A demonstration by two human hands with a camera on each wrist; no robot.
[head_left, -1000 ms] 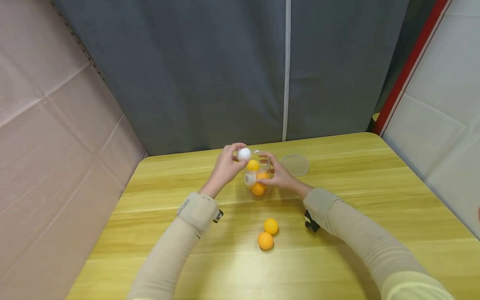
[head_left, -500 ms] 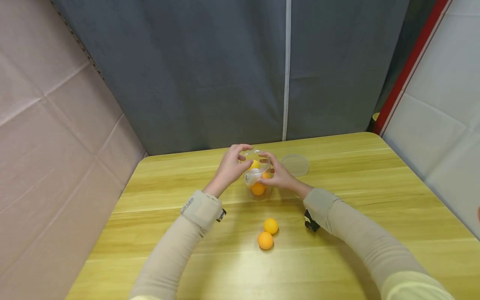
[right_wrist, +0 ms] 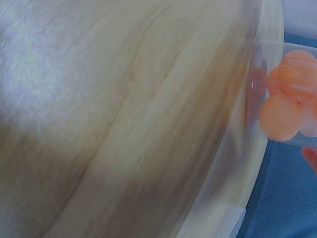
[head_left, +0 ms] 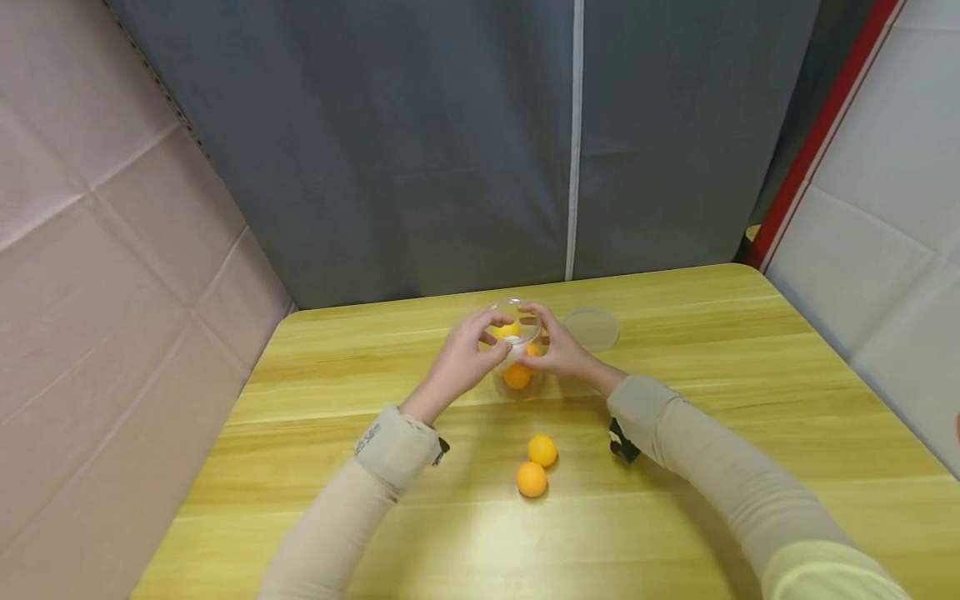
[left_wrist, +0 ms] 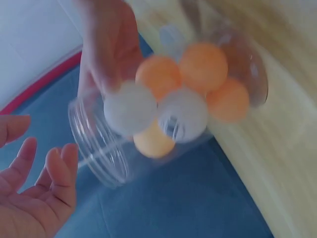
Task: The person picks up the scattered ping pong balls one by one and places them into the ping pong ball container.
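Glossy wood-grain table (head_left: 675, 500): your right hand (head_left: 561, 348) grips the clear round jar (head_left: 516, 360); your left hand (head_left: 467, 360), fingers spread, rests at its 9 o'clock side.

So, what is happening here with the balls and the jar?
A person is putting table tennis balls into a clear plastic jar on a yellow wooden table. The right hand holds the jar by its side. The left hand is open beside the jar's mouth and holds nothing. White and orange balls lie inside. Two orange balls wait on the table nearer the person, and the lid lies to the jar's right.
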